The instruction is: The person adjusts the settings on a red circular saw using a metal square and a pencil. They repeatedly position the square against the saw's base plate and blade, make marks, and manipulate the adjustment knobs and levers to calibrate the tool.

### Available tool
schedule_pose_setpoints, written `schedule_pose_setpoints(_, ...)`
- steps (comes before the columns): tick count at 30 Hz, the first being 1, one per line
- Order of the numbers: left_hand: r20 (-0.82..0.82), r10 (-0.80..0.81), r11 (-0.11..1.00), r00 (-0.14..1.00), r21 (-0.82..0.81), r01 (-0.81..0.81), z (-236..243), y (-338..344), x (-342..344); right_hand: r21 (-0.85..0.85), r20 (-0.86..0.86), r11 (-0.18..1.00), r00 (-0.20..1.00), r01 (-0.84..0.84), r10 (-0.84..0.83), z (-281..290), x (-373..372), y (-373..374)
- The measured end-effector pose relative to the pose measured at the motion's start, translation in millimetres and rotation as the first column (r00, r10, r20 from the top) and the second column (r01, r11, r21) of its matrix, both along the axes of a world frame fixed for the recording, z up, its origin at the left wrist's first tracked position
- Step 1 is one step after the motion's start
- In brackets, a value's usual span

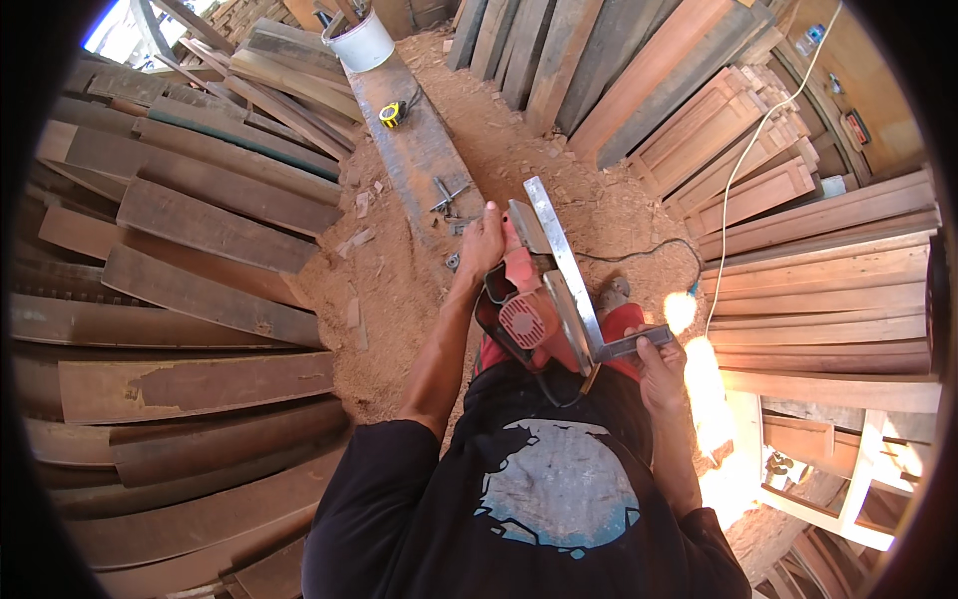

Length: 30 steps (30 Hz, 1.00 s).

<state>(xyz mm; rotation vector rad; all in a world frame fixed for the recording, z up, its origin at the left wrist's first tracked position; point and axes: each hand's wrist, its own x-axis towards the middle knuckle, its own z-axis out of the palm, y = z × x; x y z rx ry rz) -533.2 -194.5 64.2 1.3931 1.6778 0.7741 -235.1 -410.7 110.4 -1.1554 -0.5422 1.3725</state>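
A red electric planer rests on its side over my lap, its metal sole turned to the right. My left hand is closed around its front end. In my right hand is the dark stock of a try square, pinched between thumb and fingers. The square's long silver blade runs along the planer's sole, from the rear end up past the front. Whether blade and sole touch along their whole length I cannot tell. A dark cord loops from the planer's rear.
Ahead, a narrow plank bench carries a yellow tape measure, small metal tools and a white bucket. Stacked boards line the left, panelled wood pieces the right. Shavings cover the floor; a pale cord hangs at right.
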Motion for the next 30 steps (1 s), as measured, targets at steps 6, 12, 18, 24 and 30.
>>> schedule_pose_setpoints(6, 0.405, 0.101, 0.992, 0.909, 0.03, -0.123, -33.7, -10.3, -27.4, -0.016, 0.29, 0.999, 0.956, -0.03, 0.033, 19.8, -0.1, 15.7)
schedule_pose_setpoints(12, 0.894, 0.156, 0.983, 0.42, -0.098, -0.155, -23.2, -21.3, -31.6, 0.007, 0.46, 0.991, 0.88, -0.136, 0.118, 62.8, -26.3, 26.7)
schedule_pose_setpoints(18, 0.818, 0.146, 0.977, 0.556, -0.031, -0.209, -32.1, -23.9, -43.4, 0.012, 0.422, 0.992, 0.9, -0.123, 0.106, 78.0, -42.1, 26.3)
schedule_pose_setpoints(24, 0.733, 0.123, 0.951, 0.669, 0.107, -0.291, -69.8, -17.2, -52.4, -0.003, 0.439, 0.979, 0.88, -0.202, 0.183, 82.8, -47.2, 24.0)
schedule_pose_setpoints(30, 0.374, 0.063, 0.954, 0.925, 0.248, -0.166, -34.3, -19.6, -48.1, 0.019, 0.401, 0.979, 0.898, -0.204, 0.18, 65.1, -36.5, 21.7)
